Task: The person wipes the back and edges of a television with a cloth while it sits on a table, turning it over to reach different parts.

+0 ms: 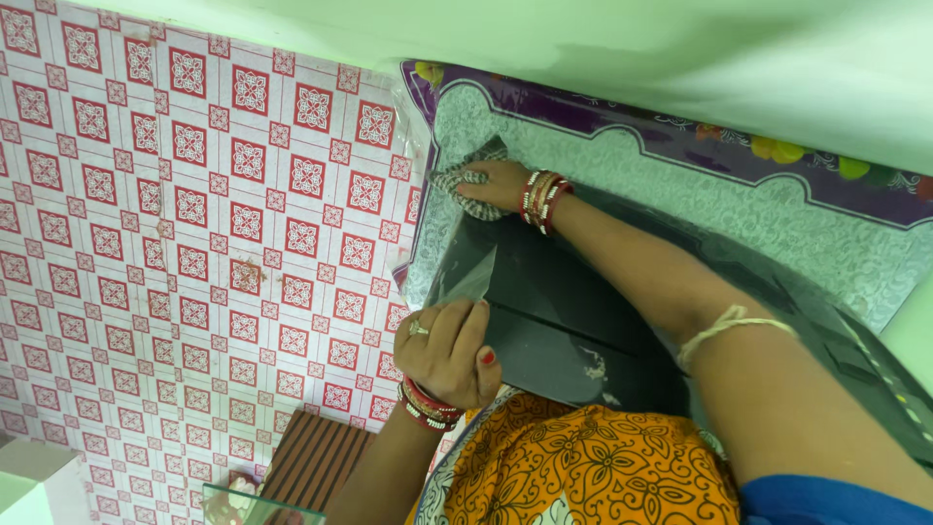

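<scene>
My right hand [491,183] presses a crumpled checked cloth [459,187] against the far corner of a flat black panel [573,311]; the forearm lies across the panel, with red and gold bangles at the wrist. My left hand [445,352] grips the panel's near edge, thumb on top, beside a loose flap of clear plastic film [468,277]. The panel rests on a grey lace-patterned sheet with a purple border [680,185].
Red-and-white patterned tiles [194,243] fill the left side. A pale green wall [632,49] runs along the top. A brown slatted piece [316,457] and a glass edge [255,506] sit at the bottom left. My orange patterned garment [583,467] is below.
</scene>
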